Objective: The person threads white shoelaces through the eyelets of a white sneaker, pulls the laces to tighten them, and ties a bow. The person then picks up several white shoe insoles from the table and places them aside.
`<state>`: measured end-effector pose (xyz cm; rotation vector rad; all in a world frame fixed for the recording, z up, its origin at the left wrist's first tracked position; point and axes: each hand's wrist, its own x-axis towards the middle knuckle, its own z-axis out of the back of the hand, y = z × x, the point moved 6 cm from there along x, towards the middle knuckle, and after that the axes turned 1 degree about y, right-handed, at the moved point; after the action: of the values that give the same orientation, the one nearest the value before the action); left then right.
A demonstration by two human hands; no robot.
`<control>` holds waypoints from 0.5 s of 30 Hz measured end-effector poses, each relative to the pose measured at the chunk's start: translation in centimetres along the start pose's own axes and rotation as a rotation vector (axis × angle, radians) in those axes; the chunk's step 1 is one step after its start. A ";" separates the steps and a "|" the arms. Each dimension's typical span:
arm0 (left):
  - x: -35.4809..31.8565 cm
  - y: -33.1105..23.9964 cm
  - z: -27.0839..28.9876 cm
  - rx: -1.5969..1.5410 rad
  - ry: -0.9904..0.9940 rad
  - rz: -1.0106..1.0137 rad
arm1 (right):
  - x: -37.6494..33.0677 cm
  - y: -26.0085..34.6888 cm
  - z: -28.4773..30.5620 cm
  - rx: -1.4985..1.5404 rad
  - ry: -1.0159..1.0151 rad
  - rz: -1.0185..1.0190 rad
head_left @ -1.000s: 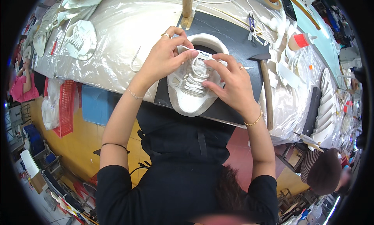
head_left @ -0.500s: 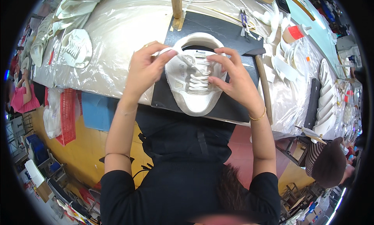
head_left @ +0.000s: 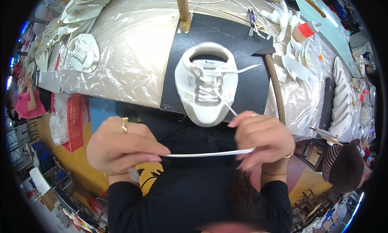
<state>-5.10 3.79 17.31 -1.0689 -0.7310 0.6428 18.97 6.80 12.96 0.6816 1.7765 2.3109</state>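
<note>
A white shoe upper (head_left: pixel 207 114) lies on a black board (head_left: pixel 173 83), its toe toward me and partly laced. A white shoelace (head_left: pixel 208 154) runs from its eyelets down to my right hand (head_left: pixel 262 140) and stretches taut across to my left hand (head_left: pixel 123 146). Both hands are off the board, in front of my body. My left thumb and fingers pinch the lace's end part; my right fingers are closed round it. The lace's other end lies loose over the upper's right side.
A hammer (head_left: pixel 276 87) rests on the board's right edge. Purple snips (head_left: pixel 252 18) lie behind the shoe upper. A red-and-white bottle (head_left: pixel 306 31) and white shoe parts are at the right. Another upper (head_left: pixel 83 53) sits at the left, near stacked pieces. A red crate (head_left: pixel 75 122) stands below the table edge.
Both hands have left the upper and come down toward my body, drawing the lace out taut between them. The upper has shifted slightly toward me.
</note>
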 end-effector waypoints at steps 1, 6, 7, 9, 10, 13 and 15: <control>-0.4 0.1 0.4 -0.033 -0.053 -0.025 | -1.2 -0.1 1.2 0.118 -0.187 0.029; -1.5 2.0 1.3 -0.136 -0.314 0.253 | -5.1 -1.6 3.8 0.402 -0.569 0.125; -1.4 2.1 0.9 -0.150 -0.357 0.285 | -5.4 -2.1 4.2 0.157 -0.694 -0.028; -0.9 1.8 0.0 -0.200 -0.435 0.303 | -5.7 -1.6 4.5 -0.271 -0.919 -0.176; -0.3 1.9 -1.4 -0.103 -0.387 0.337 | -5.1 -0.1 4.1 -0.679 -0.864 -0.228; 2.0 2.6 -7.3 0.154 -0.081 0.352 | -2.0 1.7 -0.4 -0.602 -0.499 -0.095; 3.7 2.2 -9.8 0.286 -0.043 0.077 | -0.6 0.9 -3.1 -0.410 -0.271 -0.195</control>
<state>4.58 2.17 13.11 -0.8250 -0.6154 0.8123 18.29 3.60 13.03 0.6735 1.1504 2.2238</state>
